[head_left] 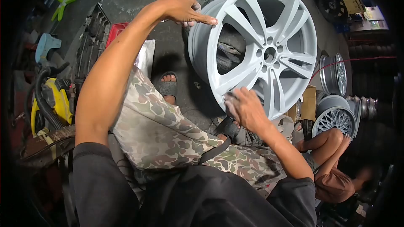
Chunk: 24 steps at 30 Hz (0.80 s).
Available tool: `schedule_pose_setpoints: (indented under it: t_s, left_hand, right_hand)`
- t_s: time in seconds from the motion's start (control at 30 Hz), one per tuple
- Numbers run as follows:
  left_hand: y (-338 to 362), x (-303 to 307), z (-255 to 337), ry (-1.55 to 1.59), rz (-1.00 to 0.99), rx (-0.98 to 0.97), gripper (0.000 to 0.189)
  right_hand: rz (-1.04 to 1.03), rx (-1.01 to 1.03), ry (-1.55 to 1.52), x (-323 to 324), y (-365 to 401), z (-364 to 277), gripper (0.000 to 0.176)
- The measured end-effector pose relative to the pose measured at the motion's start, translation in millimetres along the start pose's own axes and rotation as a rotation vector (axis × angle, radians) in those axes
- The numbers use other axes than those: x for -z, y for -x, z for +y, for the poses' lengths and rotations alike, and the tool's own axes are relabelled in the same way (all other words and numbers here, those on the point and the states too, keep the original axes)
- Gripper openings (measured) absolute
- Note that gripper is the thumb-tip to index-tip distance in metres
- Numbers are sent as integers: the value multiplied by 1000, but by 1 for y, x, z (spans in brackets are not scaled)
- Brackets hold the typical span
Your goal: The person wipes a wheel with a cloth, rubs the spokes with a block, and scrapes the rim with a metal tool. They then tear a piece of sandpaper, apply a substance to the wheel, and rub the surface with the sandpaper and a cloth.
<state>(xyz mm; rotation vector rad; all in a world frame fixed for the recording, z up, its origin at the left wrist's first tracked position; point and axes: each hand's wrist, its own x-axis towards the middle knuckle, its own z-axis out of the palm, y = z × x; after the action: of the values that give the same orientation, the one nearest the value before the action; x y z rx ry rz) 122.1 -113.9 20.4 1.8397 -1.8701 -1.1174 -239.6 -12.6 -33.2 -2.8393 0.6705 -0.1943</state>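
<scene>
Touching the upper-left rim of the pale grey wheel (246, 73), the left hand (185, 10) holds its thumb and fingers apart. The right hand (246, 105) covers its lower-left edge, fingers bent and blurred; whether they clamp anything, I cannot tell. Upright and slightly tilted, the wheel shows 5 paired spokes and 5 bolt holes. Right of it sit a mesh wheel (336, 122) and a person (332, 172); left, a sandalled foot (168, 85).

The large rim (248, 70) looks like smooth, pale-grey painted metal, perhaps matt to satin.
</scene>
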Motion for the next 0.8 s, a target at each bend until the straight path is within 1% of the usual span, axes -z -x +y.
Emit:
schedule_pose_setpoints:
  t_s: [0.03,0.1,0.13,0.17,0.23,0.27,0.3,0.37,0.43,0.47,0.5,0.57,0.63,0.67,0.73,0.77,0.8]
  left_hand:
    - [1,0,0,-11,5,1,68]
    - [0,-6,2,-24,3,8,68]
    - [-2,-4,4,-42,22,9,68]
    - [-4,-5,6,-50,17,-2,68]
    - [-6,-4,4,-28,-12,-60,70]
    - [-7,-3,4,-36,-22,-47,71]
    - [-5,-2,5,-37,-26,-59,71]
    - [0,0,7,-34,-4,-1,69]
    - [-2,-3,7,-33,-23,-6,68]
    - [-3,-4,7,-13,-30,-1,68]
    - [-3,-4,8,7,-35,5,67]
    - [-4,-1,5,22,-53,-14,68]
    - [0,-4,8,-23,-7,7,68]
    - [2,-2,9,-15,-8,5,69]
    - [-4,-6,4,-12,-26,4,70]
    - [-9,-6,3,-15,-28,-5,70]
    - [-8,-7,4,13,-47,-7,69]
  right_hand:
    - [-3,-1,-1,-3,1,10,21]
    - [30,-71,138,-10,6,48,23]
    - [-8,-184,230,1,-3,62,21]
    - [65,-242,292,9,-10,65,21]
    - [13,-229,128,-12,-2,56,19]
    - [155,-123,35,-20,8,34,18]
    - [64,-105,-71,-13,11,9,19]
    - [1,-46,20,2,11,6,20]
    - [110,-139,88,-18,10,55,19]
    - [93,-226,182,-12,0,70,20]
    - [120,-298,226,-5,-8,70,22]
    - [49,-306,136,-20,-3,59,23]
    - [111,-154,77,-12,8,29,24]
    - [39,-140,44,-7,12,20,24]
    - [53,-182,86,-12,11,41,24]
    - [79,-216,140,-11,6,58,24]
    - [52,-263,248,-3,-5,69,21]
